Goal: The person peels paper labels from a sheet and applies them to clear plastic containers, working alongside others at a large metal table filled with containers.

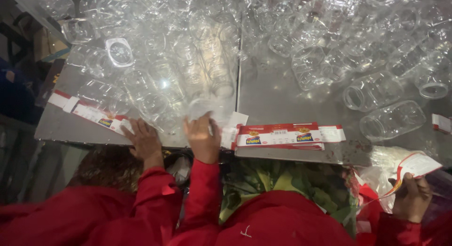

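My left hand (143, 140) lies at the near edge of the metal table (278, 97), its fingers pressing down the end of a red-and-white paper label strip (89, 113). My right hand (202, 135) reaches over the edge and grips a clear plastic jar (203, 108) lying on its side. A white label end (234, 126) lies just right of that hand. Both arms are in red sleeves. A stack of red-and-white labels (282, 135) rests on the table edge to the right.
Several empty clear jars (372, 90) lie heaped across the whole table. At the lower right another person's hand (412, 196) in a red sleeve holds a label (416, 165). Green patterned cloth (282, 182) lies below the table edge.
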